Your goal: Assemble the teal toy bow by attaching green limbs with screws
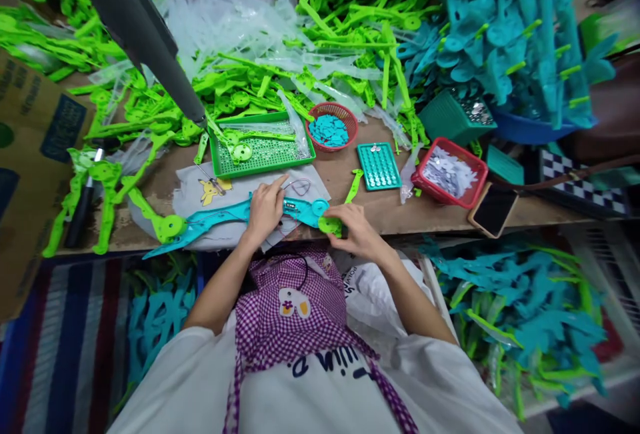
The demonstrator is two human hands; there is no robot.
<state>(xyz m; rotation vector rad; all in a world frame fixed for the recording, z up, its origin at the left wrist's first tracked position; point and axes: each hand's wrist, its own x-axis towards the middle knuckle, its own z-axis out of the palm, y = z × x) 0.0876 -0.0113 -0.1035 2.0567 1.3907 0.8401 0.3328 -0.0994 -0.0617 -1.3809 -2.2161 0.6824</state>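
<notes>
A long blue plastic half-shell [227, 214] lies across a grey cloth [190, 184] at the table's front edge. My left hand [267, 207] is over its middle, gripping it, next to a small metal spring-like piece and thin wires. At the shell's right end, my right hand [357, 231] pinches a round green plastic part [330, 224] against it; the fingertips partly cover that part. Another green plastic piece [170, 227] lies by the shell's left end. A grey powered screwdriver [145, 41] hangs down at the left, its tip near the green tray.
Behind are a green tray [265, 169], a red basket of blue discs [333, 144], a teal tray of small round pieces [379, 166], a red box of white pieces [450, 177] and a phone [494, 209]. Green parts [250, 87] and blue shells [500, 27] pile up further back.
</notes>
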